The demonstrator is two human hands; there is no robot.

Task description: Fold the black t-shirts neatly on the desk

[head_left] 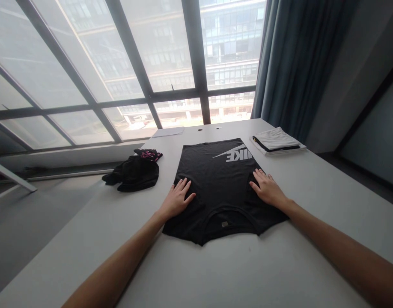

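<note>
A black T-shirt with a white logo and lettering lies spread out on the white table, its neckline toward me and the print at the far end. My left hand rests flat on the shirt's left side, fingers apart. On the right side, near the sleeve, my right hand lies flat with its fingers stretched out. Both palms touch the cloth without gripping it. A small light label shows inside the collar.
A crumpled black garment pile with pink marks sits at the table's left edge. Folded white and black clothes lie at the right. Paper is at the far end of the table. Windows and a blue curtain stand behind.
</note>
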